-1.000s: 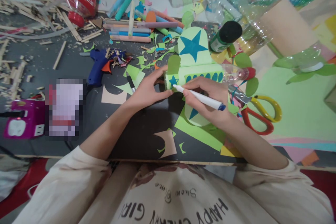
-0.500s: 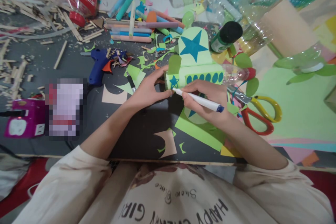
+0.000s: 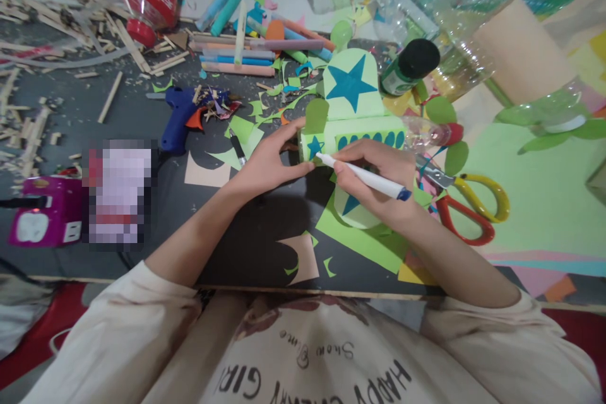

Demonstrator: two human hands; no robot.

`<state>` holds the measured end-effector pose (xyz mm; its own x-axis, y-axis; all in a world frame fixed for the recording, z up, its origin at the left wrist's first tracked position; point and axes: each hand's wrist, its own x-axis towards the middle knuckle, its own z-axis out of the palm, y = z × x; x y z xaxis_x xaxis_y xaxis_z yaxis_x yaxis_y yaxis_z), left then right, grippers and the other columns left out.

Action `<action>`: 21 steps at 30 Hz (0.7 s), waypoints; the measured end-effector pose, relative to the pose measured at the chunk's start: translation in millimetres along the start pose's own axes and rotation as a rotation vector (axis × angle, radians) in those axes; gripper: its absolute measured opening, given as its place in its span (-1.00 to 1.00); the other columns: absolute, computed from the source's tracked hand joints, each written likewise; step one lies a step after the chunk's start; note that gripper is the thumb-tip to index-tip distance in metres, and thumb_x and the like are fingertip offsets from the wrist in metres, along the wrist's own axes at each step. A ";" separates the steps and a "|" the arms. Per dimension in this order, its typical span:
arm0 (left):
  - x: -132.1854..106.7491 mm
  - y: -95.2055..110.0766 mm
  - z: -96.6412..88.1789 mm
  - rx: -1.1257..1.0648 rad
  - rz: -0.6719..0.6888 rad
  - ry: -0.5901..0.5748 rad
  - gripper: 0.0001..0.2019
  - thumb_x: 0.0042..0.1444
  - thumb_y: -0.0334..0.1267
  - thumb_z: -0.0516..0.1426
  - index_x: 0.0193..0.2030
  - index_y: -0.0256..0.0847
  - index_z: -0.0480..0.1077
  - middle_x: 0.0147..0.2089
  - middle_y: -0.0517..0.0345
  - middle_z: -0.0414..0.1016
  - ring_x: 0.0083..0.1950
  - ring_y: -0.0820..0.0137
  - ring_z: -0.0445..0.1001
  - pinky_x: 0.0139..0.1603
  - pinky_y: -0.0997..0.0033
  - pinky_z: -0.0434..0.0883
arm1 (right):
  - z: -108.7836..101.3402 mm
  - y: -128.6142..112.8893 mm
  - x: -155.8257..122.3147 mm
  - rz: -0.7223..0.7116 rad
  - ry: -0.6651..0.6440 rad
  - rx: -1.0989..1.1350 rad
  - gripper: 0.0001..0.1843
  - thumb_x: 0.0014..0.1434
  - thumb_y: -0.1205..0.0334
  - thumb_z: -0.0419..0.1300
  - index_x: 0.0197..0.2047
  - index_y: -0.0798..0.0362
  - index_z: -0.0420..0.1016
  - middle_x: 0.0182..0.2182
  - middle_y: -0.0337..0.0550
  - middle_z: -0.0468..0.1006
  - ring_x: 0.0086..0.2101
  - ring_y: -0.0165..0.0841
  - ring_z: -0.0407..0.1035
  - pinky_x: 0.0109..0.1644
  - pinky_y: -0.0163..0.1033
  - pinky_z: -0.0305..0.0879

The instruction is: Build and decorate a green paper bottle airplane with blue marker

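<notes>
A plastic bottle wrapped in light green paper (image 3: pixel 343 127) lies in front of me, with a red cap at its right end. Wing-like paper flaps with blue stars stick out on both sides, and a row of blue ovals runs along its body. My left hand (image 3: pixel 271 159) grips the bottle's left end between thumb and fingers. In my right hand (image 3: pixel 381 167) is a white marker (image 3: pixel 372 181) with a dark blue end. Its tip is at the small blue star (image 3: pixel 314 146) on the bottle's left part; whether it touches the paper is hard to tell.
Scissors (image 3: pixel 483 199) with red and yellow handles lie at the right. A blue glue gun (image 3: pixel 176 117), a black pen (image 3: pixel 237 146) and a purple box (image 3: pixel 47 211) are left. Behind are several markers (image 3: pixel 241 57), a black-capped bottle (image 3: pixel 409 66), wooden sticks and paper scraps.
The marker tip has shifted slightly up and right along the small star, and my right hand has moved slightly right with it. The lower wing shows more. My left hand stays put.
</notes>
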<state>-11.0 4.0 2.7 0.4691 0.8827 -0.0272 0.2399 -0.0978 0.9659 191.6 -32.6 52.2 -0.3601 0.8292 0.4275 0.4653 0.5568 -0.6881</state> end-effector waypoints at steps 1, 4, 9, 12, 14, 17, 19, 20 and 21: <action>-0.2 0.0 0.0 -0.002 0.002 0.000 -0.29 0.06 -0.03 0.25 0.34 -0.17 0.23 0.41 -0.03 0.25 0.38 0.02 0.30 0.36 0.09 0.33 | -0.4 -0.1 0.3 -0.004 -0.010 0.000 -0.89 0.21 0.35 0.19 -0.34 -0.02 0.45 -0.53 -0.26 0.52 -0.50 -0.39 0.44 -0.44 -0.27 0.36; -0.5 0.3 0.2 -0.007 0.011 -0.001 -0.29 0.06 -0.05 0.24 0.34 -0.18 0.23 0.42 -0.02 0.25 0.38 0.03 0.29 0.36 0.11 0.33 | -0.8 -0.2 0.9 -0.019 -0.018 -0.005 -0.89 0.21 0.35 0.19 -0.35 -0.02 0.45 -0.54 -0.27 0.50 -0.51 -0.38 0.43 -0.46 -0.27 0.34; -0.7 0.8 -0.3 0.008 -0.013 -0.006 -0.28 0.06 -0.04 0.24 0.35 -0.17 0.22 0.44 -0.03 0.22 0.39 0.03 0.28 0.37 0.10 0.32 | -2.3 -1.1 1.4 -0.026 -0.021 -0.010 -0.89 0.21 0.36 0.19 -0.33 -0.02 0.45 -0.52 -0.26 0.52 -0.50 -0.39 0.42 -0.45 -0.28 0.35; -1.1 -0.2 -0.2 0.012 -0.031 0.001 -0.25 0.05 0.00 0.25 0.36 -0.18 0.20 0.45 -0.08 0.19 0.39 0.01 0.27 0.37 0.06 0.30 | -5.7 -0.7 1.9 -0.002 0.023 -0.045 -0.90 0.21 0.34 0.18 -0.35 -0.01 0.43 -0.52 -0.27 0.52 -0.51 -0.41 0.41 -0.45 -0.29 0.31; -1.4 -1.2 0.2 0.012 -0.039 0.010 -0.23 0.05 0.03 0.25 0.37 -0.18 0.19 0.45 -0.09 0.19 0.40 0.00 0.27 0.37 0.05 0.30 | -7.7 0.1 2.4 0.037 0.059 -0.065 -0.90 0.21 0.31 0.18 -0.36 -0.01 0.42 -0.51 -0.26 0.52 -0.51 -0.41 0.40 -0.46 -0.29 0.29; -1.7 -1.7 0.6 0.014 -0.042 0.015 -0.22 0.04 0.06 0.26 0.36 -0.18 0.21 0.45 -0.10 0.18 0.40 -0.01 0.26 0.38 0.04 0.30 | -8.1 0.6 3.2 0.078 0.058 -0.056 -0.90 0.21 0.29 0.20 -0.37 -0.01 0.44 -0.50 -0.24 0.53 -0.51 -0.41 0.40 -0.45 -0.28 0.29; -1.8 -1.3 0.7 0.015 -0.040 0.016 -0.22 0.03 0.08 0.26 0.35 -0.18 0.22 0.45 -0.11 0.18 0.39 -0.03 0.27 0.38 0.04 0.30 | -6.7 0.2 3.7 0.083 0.052 -0.036 -0.91 0.19 0.31 0.20 -0.37 0.00 0.44 -0.50 -0.23 0.54 -0.51 -0.41 0.40 -0.46 -0.28 0.29; -1.9 -1.0 0.6 0.014 -0.038 0.016 -0.22 0.04 0.09 0.26 0.35 -0.18 0.22 0.45 -0.10 0.19 0.39 -0.03 0.27 0.38 0.03 0.31 | -6.0 -0.2 4.0 0.085 0.050 -0.028 -0.91 0.19 0.31 0.20 -0.38 0.00 0.44 -0.50 -0.24 0.54 -0.52 -0.41 0.40 -0.47 -0.28 0.28; -2.0 -0.9 0.6 0.012 -0.036 0.016 -0.22 0.04 0.09 0.26 0.35 -0.17 0.22 0.44 -0.10 0.20 0.39 -0.03 0.28 0.38 0.03 0.31 | -5.3 -0.5 4.2 0.088 0.047 -0.023 -0.91 0.18 0.31 0.20 -0.38 0.00 0.44 -0.50 -0.24 0.54 -0.52 -0.41 0.39 -0.47 -0.28 0.28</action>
<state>-11.6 2.1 1.7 0.4459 0.8932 -0.0579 0.2664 -0.0707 0.9613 194.2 -29.2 57.5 -0.2792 0.8761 0.3931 0.5121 0.4822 -0.7108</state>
